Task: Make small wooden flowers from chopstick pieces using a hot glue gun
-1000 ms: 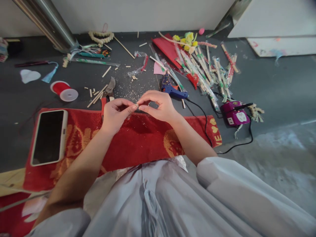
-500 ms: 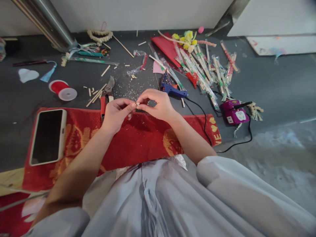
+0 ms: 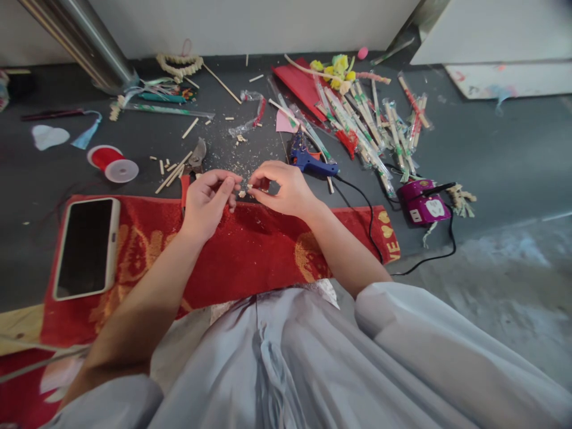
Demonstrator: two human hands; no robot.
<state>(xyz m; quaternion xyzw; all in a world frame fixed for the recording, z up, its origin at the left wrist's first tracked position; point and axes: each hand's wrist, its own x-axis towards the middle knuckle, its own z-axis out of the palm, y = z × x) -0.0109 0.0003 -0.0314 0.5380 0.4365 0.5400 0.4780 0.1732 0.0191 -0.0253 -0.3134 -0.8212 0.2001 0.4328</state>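
Over the far edge of the red towel [image 3: 250, 250], my right hand [image 3: 286, 187] pinches a tiny pale piece [image 3: 249, 187] between thumb and forefinger. It resembles the cut wooden bits on the table, but most of it is covered. My left hand [image 3: 208, 199] hovers just left of it, fingers loosely bent and apart, with nothing visible in them. A small pale bit [image 3: 242, 193] lies below the gap between the hands. Pruning shears [image 3: 197, 156] with red handles lie partly behind my left hand. A blue hot glue gun [image 3: 308, 158] rests beyond my right hand.
A phone [image 3: 86, 247] lies on the towel's left end, below a spool of red thread [image 3: 114, 163]. Thin wooden sticks [image 3: 174, 173] and crumbs are scattered around. Wrapped chopsticks [image 3: 357, 122] pile up at the back right, near a purple power socket [image 3: 422, 202] with a black cable.
My left hand has drawn back slightly to the left, opening a gap between the hands. My right hand keeps its pinch in nearly the same place.
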